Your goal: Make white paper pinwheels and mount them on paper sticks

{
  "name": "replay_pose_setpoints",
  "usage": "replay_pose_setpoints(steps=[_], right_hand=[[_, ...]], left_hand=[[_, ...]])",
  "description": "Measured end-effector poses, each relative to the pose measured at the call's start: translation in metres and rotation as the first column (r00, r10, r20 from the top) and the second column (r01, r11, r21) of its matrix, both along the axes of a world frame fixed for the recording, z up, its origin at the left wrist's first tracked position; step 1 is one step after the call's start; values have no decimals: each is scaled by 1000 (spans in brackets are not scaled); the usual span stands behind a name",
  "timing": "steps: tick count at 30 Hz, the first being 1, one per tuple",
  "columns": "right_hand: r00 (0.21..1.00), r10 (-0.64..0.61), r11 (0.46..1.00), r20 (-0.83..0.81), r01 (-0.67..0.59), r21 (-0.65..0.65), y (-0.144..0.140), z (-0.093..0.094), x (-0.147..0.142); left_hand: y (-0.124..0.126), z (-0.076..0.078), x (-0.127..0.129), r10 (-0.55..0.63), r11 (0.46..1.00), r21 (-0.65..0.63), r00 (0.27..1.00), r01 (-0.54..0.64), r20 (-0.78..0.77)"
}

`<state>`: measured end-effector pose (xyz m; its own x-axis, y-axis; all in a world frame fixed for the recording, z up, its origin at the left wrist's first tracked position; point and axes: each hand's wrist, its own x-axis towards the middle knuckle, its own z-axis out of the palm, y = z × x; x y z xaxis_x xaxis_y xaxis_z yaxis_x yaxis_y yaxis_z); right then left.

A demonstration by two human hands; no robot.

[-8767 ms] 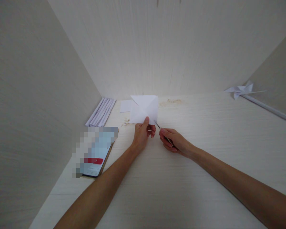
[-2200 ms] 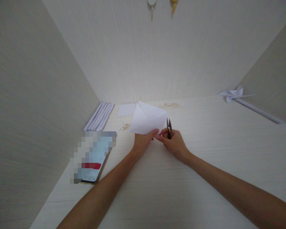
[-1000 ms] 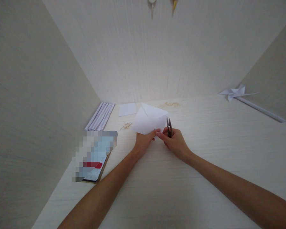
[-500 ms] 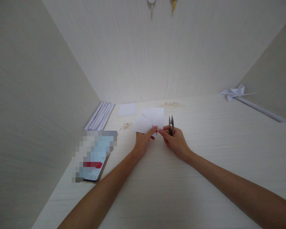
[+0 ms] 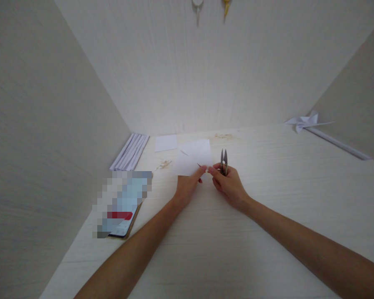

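Head view shows me my left fingers [image 5: 202,169] pinching the near edge of a white paper square [image 5: 194,158], thumb on top at its near right corner. My left hand [image 5: 188,185] sits just behind that edge, low over the table [image 5: 268,199]. The paper lies flat or nearly flat on the table, with faint crease lines across it and a small cut or fold mark near its near edge; I cannot tell which.

My right hand [image 5: 229,187] is just beside the left, the fingertips of the two nearly touching at the paper's corner. Its fingers are curled around a small pair of thread snips [image 5: 223,161], whose dark blades point up and away from me, standing close together and clear of the paper.

Further out, a smaller white sheet [image 5: 166,143] lies flat beyond the paper, near the back wall. A bundle of rolled paper sticks [image 5: 131,151] rests against the left wall. Nearer me on the left lies a phone [image 5: 124,207], its screen blurred. Some pale brown scraps [image 5: 165,165] sit between the phone and the paper. Far right, well apart from my hands, a white paper pinwheel [image 5: 303,121] on its stick lies along the right wall.
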<state>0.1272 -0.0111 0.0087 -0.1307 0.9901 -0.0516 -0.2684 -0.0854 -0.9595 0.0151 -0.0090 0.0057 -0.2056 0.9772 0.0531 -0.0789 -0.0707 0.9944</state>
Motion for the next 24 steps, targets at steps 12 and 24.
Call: replay_pose_setpoints(steps=[12, 24], right_hand=[[894, 447, 881, 37, -433, -192, -2, 8, 6], [891, 446, 884, 88, -422, -202, -2, 11, 6]], left_hand=[[9, 1, -9, 92, 995, 16, 965, -99, 246], [7, 1, -7, 25, 1000, -11, 965, -23, 261]])
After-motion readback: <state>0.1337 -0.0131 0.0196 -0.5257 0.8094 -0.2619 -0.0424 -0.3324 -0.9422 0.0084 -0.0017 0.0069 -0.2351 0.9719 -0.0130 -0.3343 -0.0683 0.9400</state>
